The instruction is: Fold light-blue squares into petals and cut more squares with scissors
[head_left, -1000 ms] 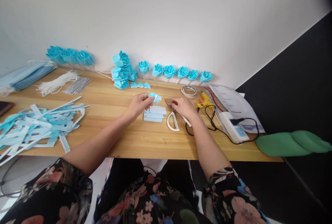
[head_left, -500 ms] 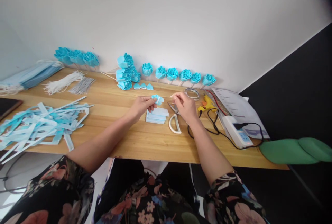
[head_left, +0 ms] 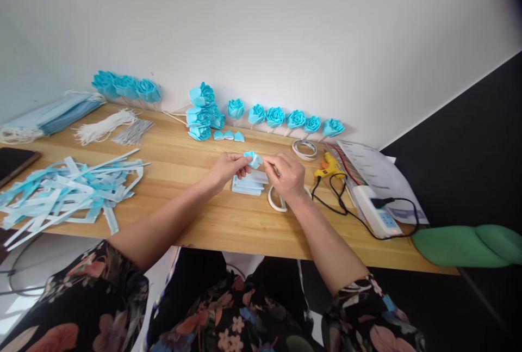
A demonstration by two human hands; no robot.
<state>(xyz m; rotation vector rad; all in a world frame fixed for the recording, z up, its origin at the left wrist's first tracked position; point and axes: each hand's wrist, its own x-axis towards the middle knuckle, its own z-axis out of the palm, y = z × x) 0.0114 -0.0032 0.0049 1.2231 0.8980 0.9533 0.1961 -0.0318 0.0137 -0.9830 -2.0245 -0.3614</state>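
A small folded piece of light blue mask fabric (head_left: 255,161) is pinched between the thumb and fingers of my left hand (head_left: 229,170). My right hand (head_left: 289,175) meets its right side, thumb and forefinger pressed together; what they grip, if anything, is too small to make out. Below the hands lies a stack of pale blue cut fabric pieces (head_left: 247,185). Scissors with white handles (head_left: 275,203) rest under my right hand, which hides their blades. Several blue petal pieces (head_left: 229,136) lie in a row behind my hands.
Blue fabric flowers (head_left: 275,117) line the wall, with more stacked (head_left: 200,115). On the right are a tape roll (head_left: 304,156), yellow glue gun (head_left: 329,166), cables and a power strip (head_left: 377,218). Fabric strips (head_left: 77,194), white cords (head_left: 101,124), masks (head_left: 61,115) and a phone (head_left: 16,164) occupy the left.
My right hand has moved left and met the fabric piece in my left hand. It now covers more of the scissors. The view has shifted slightly.
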